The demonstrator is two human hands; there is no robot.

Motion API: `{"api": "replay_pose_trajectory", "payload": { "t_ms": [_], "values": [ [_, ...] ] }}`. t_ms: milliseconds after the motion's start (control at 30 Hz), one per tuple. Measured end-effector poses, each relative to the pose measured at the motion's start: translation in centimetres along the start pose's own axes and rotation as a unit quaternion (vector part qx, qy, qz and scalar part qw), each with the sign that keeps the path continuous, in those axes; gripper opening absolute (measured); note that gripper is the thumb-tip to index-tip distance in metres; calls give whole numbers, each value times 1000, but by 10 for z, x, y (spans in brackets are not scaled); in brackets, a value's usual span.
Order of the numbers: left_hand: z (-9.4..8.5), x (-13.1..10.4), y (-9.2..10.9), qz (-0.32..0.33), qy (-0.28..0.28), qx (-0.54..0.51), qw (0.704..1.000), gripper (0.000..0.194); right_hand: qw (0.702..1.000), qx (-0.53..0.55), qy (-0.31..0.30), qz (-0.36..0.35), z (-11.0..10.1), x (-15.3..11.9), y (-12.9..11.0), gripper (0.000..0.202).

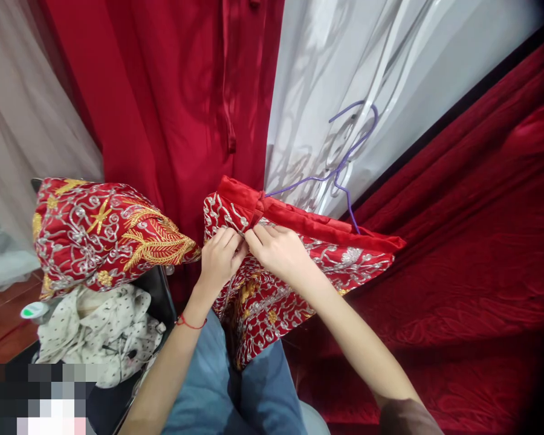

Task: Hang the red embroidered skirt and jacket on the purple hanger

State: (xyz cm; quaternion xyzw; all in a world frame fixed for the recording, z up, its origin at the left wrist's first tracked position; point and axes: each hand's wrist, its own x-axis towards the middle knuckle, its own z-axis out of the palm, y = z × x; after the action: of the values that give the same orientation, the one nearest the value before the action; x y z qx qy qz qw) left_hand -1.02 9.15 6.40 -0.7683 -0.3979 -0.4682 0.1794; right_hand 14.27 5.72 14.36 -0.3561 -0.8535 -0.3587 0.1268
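A red garment with silver and gold embroidery hangs down over my knees, its plain red satin waistband along the top. Inside the waistband sits a purple wire hanger, hook upward. My left hand and my right hand meet at the garment's front, just under a red fabric tie at the waistband. Fingertips of both hands are pinched together there. The tie seems to run into the pinch, but the fingers hide exactly what each one grips.
Another embroidered red piece drapes over a dark chair on my left. Below it lies a crumpled white dotted cloth, beside a container with a white-and-green lid. Red curtains and white metal scrollwork stand ahead.
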Motion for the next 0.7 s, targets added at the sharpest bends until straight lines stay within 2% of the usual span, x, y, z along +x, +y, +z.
{"api": "replay_pose_trajectory", "payload": {
  "t_ms": [100, 233, 300, 400, 467, 567, 700],
  "values": [
    [-3, -3, 3, 24, 14, -20, 999, 25, 1000, -13, 21, -15, -3, 5, 18, 22],
    [-6, -11, 6, 24, -23, -53, 998, 27, 997, -10, 65, 45, -2, 13, 38, 28],
    [-5, -11, 4, -9, -11, -66, 998, 24, 996, 8, 78, 51, -2, 16, 37, 29],
    [-2, -3, -3, -83, 24, -47, 995, 20, 996, 41, 75, 29, -4, 17, 22, 28],
    [0, 6, -6, -102, 7, -15, 995, 17, 996, 64, 63, 12, -4, 15, 11, 25],
    [1, 16, -7, -71, -39, 21, 997, 16, 996, 77, 44, 3, -3, 13, 6, 23],
    [-4, 20, -2, -31, -62, 46, 997, 18, 997, 36, 55, 47, -1, 16, 24, 25]
  ]
}}
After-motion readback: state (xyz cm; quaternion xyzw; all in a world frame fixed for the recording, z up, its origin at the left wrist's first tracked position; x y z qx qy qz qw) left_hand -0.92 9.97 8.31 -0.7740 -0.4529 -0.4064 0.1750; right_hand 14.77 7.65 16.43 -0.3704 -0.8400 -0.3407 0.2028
